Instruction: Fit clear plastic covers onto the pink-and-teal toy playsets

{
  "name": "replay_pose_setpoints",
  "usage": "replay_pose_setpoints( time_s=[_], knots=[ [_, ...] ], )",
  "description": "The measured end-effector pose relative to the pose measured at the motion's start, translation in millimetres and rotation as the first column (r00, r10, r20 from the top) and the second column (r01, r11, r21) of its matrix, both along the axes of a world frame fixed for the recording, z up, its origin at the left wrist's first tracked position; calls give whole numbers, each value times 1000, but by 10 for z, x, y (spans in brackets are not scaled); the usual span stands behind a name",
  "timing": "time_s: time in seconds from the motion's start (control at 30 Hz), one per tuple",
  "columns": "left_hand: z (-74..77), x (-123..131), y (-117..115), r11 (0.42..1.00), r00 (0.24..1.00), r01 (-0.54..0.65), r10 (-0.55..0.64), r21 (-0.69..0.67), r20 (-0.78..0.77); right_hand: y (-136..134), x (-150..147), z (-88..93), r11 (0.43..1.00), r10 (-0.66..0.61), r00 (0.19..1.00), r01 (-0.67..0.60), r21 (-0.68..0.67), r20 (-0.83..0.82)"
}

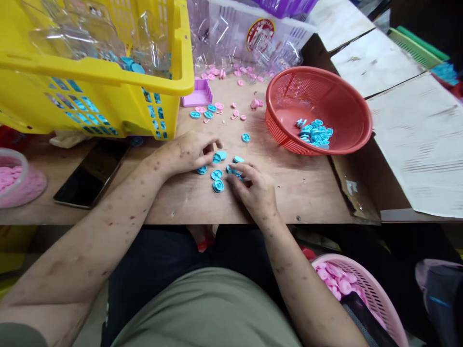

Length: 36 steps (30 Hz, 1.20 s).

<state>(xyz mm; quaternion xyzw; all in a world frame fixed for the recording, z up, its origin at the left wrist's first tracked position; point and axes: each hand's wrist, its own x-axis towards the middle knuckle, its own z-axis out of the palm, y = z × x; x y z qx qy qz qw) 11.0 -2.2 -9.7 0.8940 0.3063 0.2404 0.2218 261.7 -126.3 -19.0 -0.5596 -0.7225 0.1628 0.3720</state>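
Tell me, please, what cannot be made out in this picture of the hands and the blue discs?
- Head view: whether the right hand grips one of the blue discs; its curled fingers hide that.
- Whether the left hand pinches or only touches a disc: too small to tell.
- Yellow crate: cut off by the top and left edges.
- Pink basket: partly behind the right forearm, cut off by the bottom edge.

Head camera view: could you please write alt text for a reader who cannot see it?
A person's left hand and right hand touch small blue discs scattered on a wooden table. A red basket holding more discs sits to the right; a yellow crate and a dark phone lie to the left.
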Motion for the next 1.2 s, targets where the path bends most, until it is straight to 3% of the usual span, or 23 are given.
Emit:
replay_pose_setpoints(
  time_s=[0.23, 0.43, 0.63, 0.83, 1.2],
  knots=[
    [55, 51, -21, 992, 991, -104, 109, 73, -72, 35, 327, 63, 998, -24, 928, 1, -63, -371],
    [116, 296, -98, 990, 959, -86, 112, 108, -261, 37, 503, -8, 997, -19, 949, -7, -79, -316],
    [115, 174, -73, 994, 974, -51, 72, 102, -214, 41, 449, -21, 984, 8, 907, -81, -156, -421],
    [107, 45, -37, 999, 990, -33, 33, 3, -137, 61, 354, -32, 989, 34, 942, -79, -122, -334],
    [100, -45, -27, 998, 994, 64, -64, -6, -90, 81, 290, -10, 985, 167, 978, -160, 65, -122]
  ],
)
